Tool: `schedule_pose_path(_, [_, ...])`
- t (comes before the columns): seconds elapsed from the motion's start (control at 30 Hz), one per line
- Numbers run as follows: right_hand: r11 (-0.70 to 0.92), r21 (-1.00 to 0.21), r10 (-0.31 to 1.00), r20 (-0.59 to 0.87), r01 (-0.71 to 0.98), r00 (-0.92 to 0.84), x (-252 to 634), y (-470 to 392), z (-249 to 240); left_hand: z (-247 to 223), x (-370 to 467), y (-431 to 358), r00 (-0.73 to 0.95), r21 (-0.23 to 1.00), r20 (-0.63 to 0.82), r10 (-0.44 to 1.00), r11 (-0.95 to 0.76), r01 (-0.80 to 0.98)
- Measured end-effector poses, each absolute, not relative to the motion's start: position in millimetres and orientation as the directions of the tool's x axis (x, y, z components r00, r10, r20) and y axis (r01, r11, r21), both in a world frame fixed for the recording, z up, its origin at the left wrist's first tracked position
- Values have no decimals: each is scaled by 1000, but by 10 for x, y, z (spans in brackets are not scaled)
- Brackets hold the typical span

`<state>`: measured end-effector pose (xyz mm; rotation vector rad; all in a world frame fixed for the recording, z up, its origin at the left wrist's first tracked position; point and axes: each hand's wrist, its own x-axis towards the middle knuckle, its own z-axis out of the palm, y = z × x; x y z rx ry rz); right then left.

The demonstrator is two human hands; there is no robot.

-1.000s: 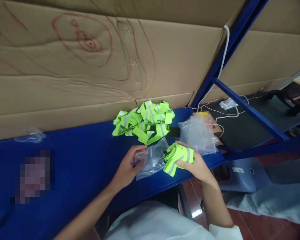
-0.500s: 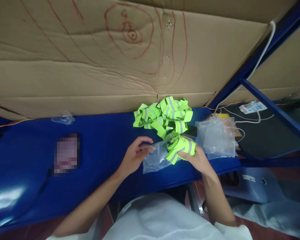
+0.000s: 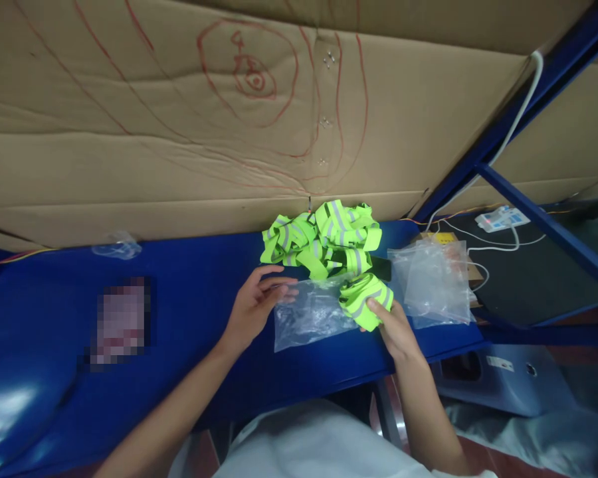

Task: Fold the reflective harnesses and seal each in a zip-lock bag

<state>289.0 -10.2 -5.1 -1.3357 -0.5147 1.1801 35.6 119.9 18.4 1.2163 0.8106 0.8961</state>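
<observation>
My right hand (image 3: pixel 395 326) grips a rolled bundle of neon-yellow reflective strap (image 3: pixel 365 299) with grey stripes, its thumb on top. Beneath and left of the bundle, a clear plastic bag (image 3: pixel 309 317) lies flat on the blue table. My left hand (image 3: pixel 254 305) hovers at the bag's upper left corner, fingers stretched out and apart; whether its fingertips touch the plastic is unclear. Just behind both hands is a loose heap of the same reflective straps (image 3: pixel 299 236).
A stack of clear plastic bags (image 3: pixel 431 282) lies to the right, beside a dark phone-like object (image 3: pixel 380 269). Crumpled plastic (image 3: pixel 117 245) and a blurred-out item (image 3: pixel 121 324) are on the left. Cardboard (image 3: pixel 179 166) walls the back; a blue frame bar (image 3: pixel 543 216) slants at right.
The bundle in my right hand has turned and shifted slightly right, off much of the bag. My left hand has moved a little left. The view has tilted slightly.
</observation>
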Motion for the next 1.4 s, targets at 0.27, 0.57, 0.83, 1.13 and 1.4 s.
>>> schedule_pose_path(0.27, [-161,-866,846,-368,-474,385,3041,-62,0,209,198,1287,395,936,-189,899,286,-204])
schedule_pose_path(0.57, [-150,-937,859,-281,-315,428,3268,219,116,66,-294,1417,172,809,323,931,-366,461])
schedule_pose_path(0.83, [14,-982,890,-72,-186,450,3058,559,345,205,218,1020,784,126,292,548,-835,536])
schedule_pose_path(1.13, [92,-995,854,58,-40,517,2758,810,364,107,413,1202,802,173,213,558,-829,531])
schedule_pose_path(1.4, [-171,-985,985,-171,14,6,2888,736,346,185,297,1356,710,387,325,624,-773,503])
